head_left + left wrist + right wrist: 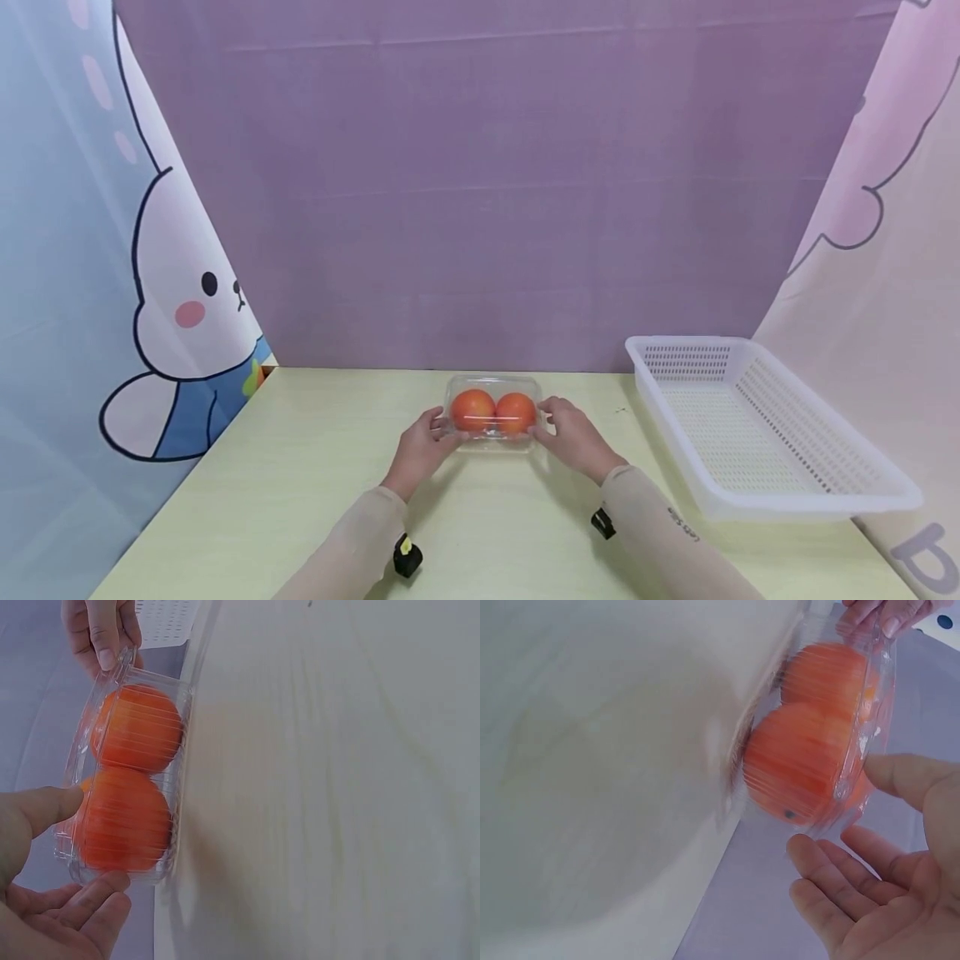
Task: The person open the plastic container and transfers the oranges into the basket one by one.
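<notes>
A clear plastic clamshell box [495, 385] with two round orange fruits [473, 410] inside is at the table's far edge, its lid down. My left hand [422, 450] grips the box's left end, thumb on the rim and fingers at the end wall, as the left wrist view shows. At the right end my right hand [576, 440] holds the box, its thumb [900, 776] pressing the rim while the fingers [840, 881] spread beside the end wall. The ribbed base [180, 772] faces the table closely.
To the right, a white perforated plastic basket [675, 450] stands on the pale wooden table [315, 467]. A purple cloth [487, 208] hangs behind the table's far edge. Printed curtains [52, 333] close in both sides.
</notes>
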Demonstrator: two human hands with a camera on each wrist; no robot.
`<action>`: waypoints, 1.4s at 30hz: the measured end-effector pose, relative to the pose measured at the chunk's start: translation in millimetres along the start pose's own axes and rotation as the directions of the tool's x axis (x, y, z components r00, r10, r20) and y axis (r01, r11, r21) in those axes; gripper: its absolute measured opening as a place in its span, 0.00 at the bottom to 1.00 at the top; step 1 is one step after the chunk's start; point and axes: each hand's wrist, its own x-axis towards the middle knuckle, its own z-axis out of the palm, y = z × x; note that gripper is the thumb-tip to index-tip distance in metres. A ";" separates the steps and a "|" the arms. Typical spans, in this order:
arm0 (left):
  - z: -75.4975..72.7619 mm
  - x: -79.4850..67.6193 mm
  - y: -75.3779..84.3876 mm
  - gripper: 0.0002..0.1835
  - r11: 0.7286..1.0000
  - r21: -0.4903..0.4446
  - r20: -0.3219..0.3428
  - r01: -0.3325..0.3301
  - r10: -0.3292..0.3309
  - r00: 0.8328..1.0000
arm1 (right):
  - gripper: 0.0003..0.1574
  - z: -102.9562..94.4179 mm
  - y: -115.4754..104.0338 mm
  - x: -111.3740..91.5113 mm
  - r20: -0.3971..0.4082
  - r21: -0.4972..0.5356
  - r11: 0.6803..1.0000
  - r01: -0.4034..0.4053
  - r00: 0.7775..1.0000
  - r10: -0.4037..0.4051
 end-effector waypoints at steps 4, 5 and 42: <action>-0.6 0.4 -0.4 0.41 1.000 -0.010 0.004 0.004 -0.004 1.000 | 0.29 -2.7 0.5 0.1 0.006 -0.017 1.000 0.008 1.000 -0.008; -0.8 0.6 -0.5 0.41 1.000 -0.013 0.004 0.008 -0.007 1.000 | 0.29 -3.1 0.6 0.3 0.005 -0.017 1.000 0.009 1.000 -0.009; 11.4 2.6 -7.0 0.45 0.996 -0.075 -0.014 0.045 -0.047 0.999 | 0.41 9.2 5.7 16.5 0.023 0.142 0.978 -0.154 0.988 0.153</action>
